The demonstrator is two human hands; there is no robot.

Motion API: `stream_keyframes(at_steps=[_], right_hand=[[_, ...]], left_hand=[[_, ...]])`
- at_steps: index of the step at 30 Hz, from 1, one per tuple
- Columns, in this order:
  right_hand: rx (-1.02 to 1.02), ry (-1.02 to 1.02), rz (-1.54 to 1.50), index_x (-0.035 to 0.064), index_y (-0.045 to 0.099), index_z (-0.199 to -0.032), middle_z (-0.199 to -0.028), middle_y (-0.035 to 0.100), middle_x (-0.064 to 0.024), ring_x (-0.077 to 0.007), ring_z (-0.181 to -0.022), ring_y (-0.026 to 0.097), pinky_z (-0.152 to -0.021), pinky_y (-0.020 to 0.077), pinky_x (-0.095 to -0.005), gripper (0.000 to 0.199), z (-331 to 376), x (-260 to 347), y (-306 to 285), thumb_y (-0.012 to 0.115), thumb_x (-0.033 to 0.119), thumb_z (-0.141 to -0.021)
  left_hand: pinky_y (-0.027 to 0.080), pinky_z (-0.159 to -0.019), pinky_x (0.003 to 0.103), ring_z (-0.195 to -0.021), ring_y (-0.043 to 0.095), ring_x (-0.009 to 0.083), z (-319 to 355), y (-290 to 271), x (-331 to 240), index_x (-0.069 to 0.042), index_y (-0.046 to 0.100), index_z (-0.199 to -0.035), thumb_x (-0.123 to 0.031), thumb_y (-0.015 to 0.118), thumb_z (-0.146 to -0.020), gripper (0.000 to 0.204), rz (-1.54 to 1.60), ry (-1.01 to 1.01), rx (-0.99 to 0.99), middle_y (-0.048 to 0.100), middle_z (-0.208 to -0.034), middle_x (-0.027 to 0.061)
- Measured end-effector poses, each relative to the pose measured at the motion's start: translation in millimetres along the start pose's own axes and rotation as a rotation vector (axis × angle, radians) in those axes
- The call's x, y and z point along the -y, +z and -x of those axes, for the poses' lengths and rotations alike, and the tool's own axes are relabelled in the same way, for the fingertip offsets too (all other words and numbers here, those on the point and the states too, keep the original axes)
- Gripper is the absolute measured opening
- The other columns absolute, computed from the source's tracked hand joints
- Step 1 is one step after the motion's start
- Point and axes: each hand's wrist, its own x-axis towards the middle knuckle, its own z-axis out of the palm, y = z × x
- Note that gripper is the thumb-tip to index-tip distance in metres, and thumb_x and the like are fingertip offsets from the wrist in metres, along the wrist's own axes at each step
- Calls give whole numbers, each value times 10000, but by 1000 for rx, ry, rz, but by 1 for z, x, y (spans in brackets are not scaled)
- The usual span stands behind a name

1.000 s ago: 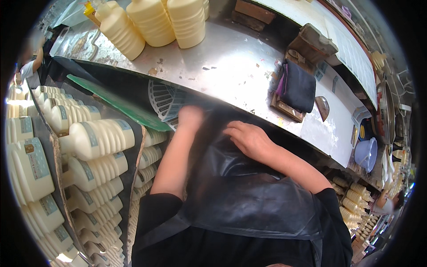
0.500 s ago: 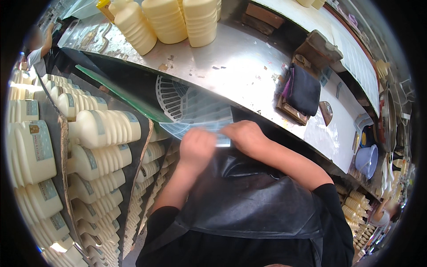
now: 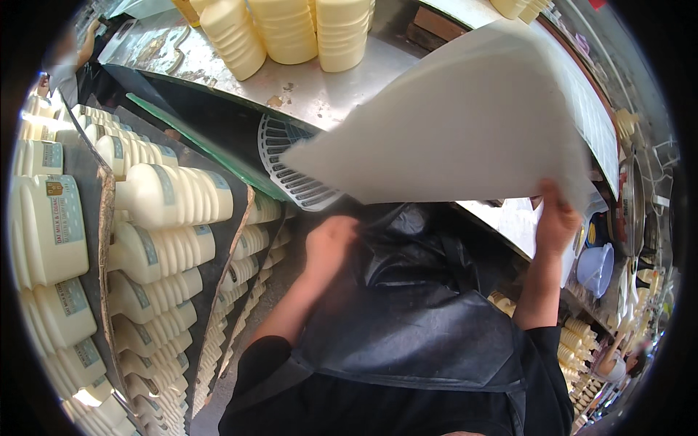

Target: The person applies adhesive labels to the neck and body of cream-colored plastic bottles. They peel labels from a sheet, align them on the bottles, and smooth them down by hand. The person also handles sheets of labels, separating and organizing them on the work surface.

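Note:
My right hand [image 3: 558, 218] grips a large, pale, flexible sheet [image 3: 451, 123] by its near right corner. Raised over the metal bench, the sheet bows upward and hides much of the bench top. My left hand [image 3: 332, 243] is closed in front of my apron, apart from the sheet. Whatever its fingers hold, if anything, is hidden. Just beyond it is the slotted rim of a light grey plastic basket [image 3: 314, 193], with some blue showing inside under the sheet's left tip.
Cream bottles [image 3: 291, 33] stand at the back of the metal bench [image 3: 218, 93]. On my left, labelled cream bottles [image 3: 178, 196] lie in stacked rows between dark dividers [image 3: 96, 240]. A green-edged panel [image 3: 207, 149] leans by the basket. A lavender bucket [image 3: 595, 269] sits at right.
The sheet has come up from the basket and swung right in my right hand, its pale side now showing. My left hand has dropped slightly toward me, away from the sheet.

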Motion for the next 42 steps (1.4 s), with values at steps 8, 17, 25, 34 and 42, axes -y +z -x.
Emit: stream_keyframes(at_steps=[8, 17, 25, 34, 42], right_hand=[[-241, -75, -257, 62, 694, -879, -886, 680, -7, -92, -767, 594, -653, 466, -265, 150, -22, 22, -35, 637, 98, -1013], [-355, -248, -388, 60, 719, -1040, -983, 726, -52, -125, -795, 651, -657, 505, -286, 101, -36, 39, -69, 623, 82, -1017], [-345, -350, -462, 17, 641, -1164, -1033, 692, -64, -164, -871, 641, -724, 533, -337, 153, -21, 65, -30, 581, 48, -1027], [599, -923, 127, 67, 723, -1145, -1173, 694, -168, -331, -1099, 689, -904, 563, -408, 324, 9, 88, 5, 702, 66, -822], [882, -859, 325, 92, 628, -1306, -1400, 546, -186, -356, -1295, 564, -1041, 497, -430, 440, 38, 61, -11, 658, 50, -869]], left_hand=[[490, -915, 299, -1018, 620, 144, -15, -3, -55, 9, 611, -1337, -309, 535, -1047, 437, 445, 2, 518, 694, -1154, 89], [391, -1094, 402, -1362, 485, 279, -23, 13, -122, 9, 317, -1558, -533, 793, -810, 1040, 695, 57, 963, 423, -1549, 186], [362, -1151, 579, -1505, 239, 434, -37, -6, -187, -102, 23, -1630, -603, 867, -690, 1359, 969, 322, 756, 149, -1647, 259], [491, -1051, 453, -1254, 575, 291, -59, -37, -182, 44, 360, -1499, -792, 509, -880, 1051, 1173, 154, 629, 535, -1422, 207], [591, -925, 426, -1036, 710, 276, -55, -50, -151, 40, 580, -1293, -4, 607, -949, 348, 928, -64, 415, 688, -1203, 176]])
